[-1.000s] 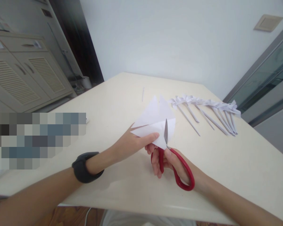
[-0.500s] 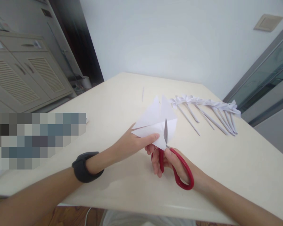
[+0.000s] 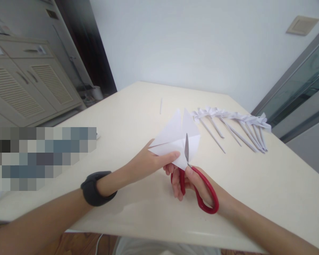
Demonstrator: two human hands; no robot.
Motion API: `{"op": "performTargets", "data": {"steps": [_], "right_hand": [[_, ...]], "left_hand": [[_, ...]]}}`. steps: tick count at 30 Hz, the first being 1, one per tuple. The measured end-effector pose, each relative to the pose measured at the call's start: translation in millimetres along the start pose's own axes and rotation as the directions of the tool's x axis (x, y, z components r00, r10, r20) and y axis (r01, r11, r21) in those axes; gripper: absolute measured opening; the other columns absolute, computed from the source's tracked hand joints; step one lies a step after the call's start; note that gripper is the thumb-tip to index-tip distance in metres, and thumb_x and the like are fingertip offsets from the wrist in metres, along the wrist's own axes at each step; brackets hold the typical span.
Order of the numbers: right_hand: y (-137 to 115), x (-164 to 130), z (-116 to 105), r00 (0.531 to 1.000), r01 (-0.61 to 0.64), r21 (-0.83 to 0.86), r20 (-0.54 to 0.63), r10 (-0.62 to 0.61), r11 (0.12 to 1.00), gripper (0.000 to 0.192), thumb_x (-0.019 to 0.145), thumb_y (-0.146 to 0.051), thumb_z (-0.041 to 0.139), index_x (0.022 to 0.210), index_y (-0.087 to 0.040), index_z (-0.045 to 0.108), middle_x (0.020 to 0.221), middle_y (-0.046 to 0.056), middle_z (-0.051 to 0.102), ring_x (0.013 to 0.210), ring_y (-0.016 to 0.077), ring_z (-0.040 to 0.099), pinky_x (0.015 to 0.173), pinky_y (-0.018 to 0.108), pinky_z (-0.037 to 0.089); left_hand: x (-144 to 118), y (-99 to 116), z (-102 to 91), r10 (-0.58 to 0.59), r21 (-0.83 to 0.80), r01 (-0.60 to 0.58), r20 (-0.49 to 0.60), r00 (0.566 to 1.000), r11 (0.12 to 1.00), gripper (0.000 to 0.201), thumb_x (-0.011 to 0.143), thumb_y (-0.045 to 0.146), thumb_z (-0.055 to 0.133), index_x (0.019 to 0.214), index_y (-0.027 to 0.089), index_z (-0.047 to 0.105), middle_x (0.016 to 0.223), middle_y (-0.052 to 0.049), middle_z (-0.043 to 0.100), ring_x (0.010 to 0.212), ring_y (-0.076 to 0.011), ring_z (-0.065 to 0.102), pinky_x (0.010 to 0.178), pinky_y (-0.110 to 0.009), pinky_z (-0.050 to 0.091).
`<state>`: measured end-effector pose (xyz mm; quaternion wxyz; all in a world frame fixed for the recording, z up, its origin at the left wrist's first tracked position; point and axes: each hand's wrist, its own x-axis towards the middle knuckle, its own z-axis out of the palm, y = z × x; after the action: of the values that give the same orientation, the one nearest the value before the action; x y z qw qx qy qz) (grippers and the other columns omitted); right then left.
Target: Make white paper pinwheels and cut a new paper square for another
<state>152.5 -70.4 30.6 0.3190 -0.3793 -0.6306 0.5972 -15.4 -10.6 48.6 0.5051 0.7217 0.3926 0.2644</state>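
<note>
A cream-coloured surface fills the middle of the view, set against a plain white wall, with louvred cabinets to the left and a glass door to the right. A row of white paper flowers on rolled stems lies on the far right part of the surface, and a thin paper stick lies apart from them, farther back.

The left hand, with a dark band on its wrist, holds a folded white paper just above the surface, its grip pinched on the paper's lower edge, thumb on top. The right hand has its grip closed through the red handles of the scissors, whose blades are partly parted and biting into the paper's lower edge.
</note>
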Motion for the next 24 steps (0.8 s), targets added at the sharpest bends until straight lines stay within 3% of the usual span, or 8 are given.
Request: {"op": "performTargets", "data": {"steps": [12, 24], "right_hand": [[0.7, 0.4, 0.5, 1.0, 0.025, 0.022, -0.013, -0.024, 0.999, 0.057, 0.086, -0.061, 0.027, 0.082, -0.014, 0.059, 0.07, 0.007, 0.062, 0.069, 0.0164, 0.059, 0.064, 0.03, 0.045], [0.1, 1.8, 0.6, 0.999, 0.036, 0.036, -0.01, -0.036, 0.999, 0.055, 0.086, -0.06, 0.029, 0.085, -0.014, 0.059, 0.069, 0.007, 0.061, 0.065, 0.0163, 0.057, 0.063, 0.031, 0.043]], "left_hand": [[-0.4, 1.6, 0.4, -0.027, -0.015, 0.027, 0.011, 1.0, 1.0, 0.031, 0.081, 0.027, 0.053, 0.053, 0.013, 0.056, 0.05, 0.001, 0.057, 0.052, -0.0099, 0.056, 0.057, -0.02, 0.048], [0.2, -6.0, 1.5, 0.024, -0.076, -0.022, 0.032, 0.999, 0.997, 0.03, 0.081, 0.029, 0.053, 0.055, 0.014, 0.059, 0.051, 0.003, 0.059, 0.051, -0.0085, 0.056, 0.054, -0.017, 0.047]]}}
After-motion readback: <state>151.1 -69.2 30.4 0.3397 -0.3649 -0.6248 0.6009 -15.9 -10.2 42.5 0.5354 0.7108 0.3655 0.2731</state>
